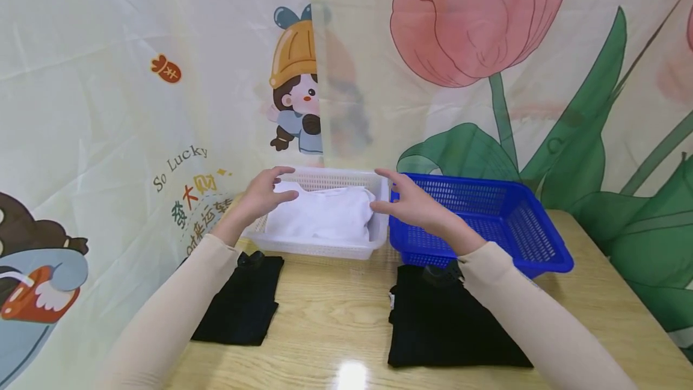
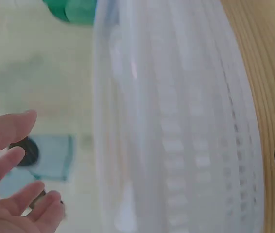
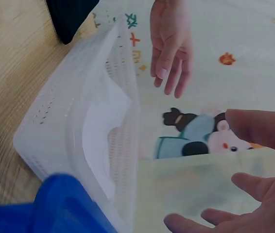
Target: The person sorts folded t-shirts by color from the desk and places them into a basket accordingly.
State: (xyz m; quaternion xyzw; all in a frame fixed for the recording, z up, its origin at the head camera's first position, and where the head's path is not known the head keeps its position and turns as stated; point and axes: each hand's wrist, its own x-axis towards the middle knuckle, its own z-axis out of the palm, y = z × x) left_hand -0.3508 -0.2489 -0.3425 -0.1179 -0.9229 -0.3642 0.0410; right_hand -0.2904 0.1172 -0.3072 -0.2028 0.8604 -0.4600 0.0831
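A folded white cloth lies inside the white plastic basket at the middle of the table. My left hand hovers over the basket's left side, fingers spread and nothing held. Over its right side is my right hand, likewise empty, with thumb and fingers apart. In the left wrist view the basket wall fills the middle and the hand is left of it. The right wrist view shows both hands, the left and the right, clear of the basket rim.
A blue plastic basket stands right of the white one. Folded black cloths lie on the wooden table, one at the left and one at the right. A printed curtain hangs close behind the baskets.
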